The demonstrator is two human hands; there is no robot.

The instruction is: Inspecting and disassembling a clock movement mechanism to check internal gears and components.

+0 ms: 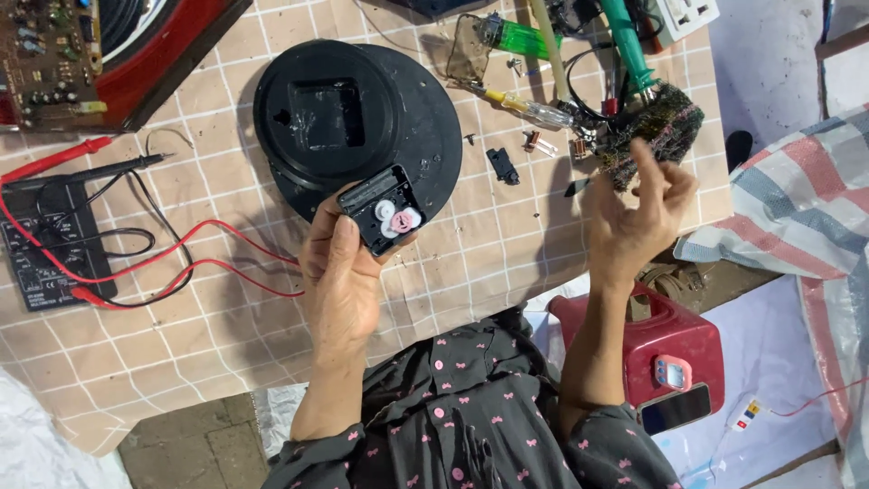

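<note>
Presently, left hand (339, 276): gripped the small black clock movement (382, 208), opened, its white and pink gears facing up, mid-frame.
Right hand (638, 217): raised and empty, fingers loosely curled, right of centre.
Clock back (358, 127): round, black, lay face down on the bench (208, 344), its square recess vacant, just above the movement.
Handling: best kept level, I judged, lest the loose gears spill.
Signs: a small white tag with coloured marks lay at the lower right; the multimeter (41, 244) sat at the left edge.
</note>
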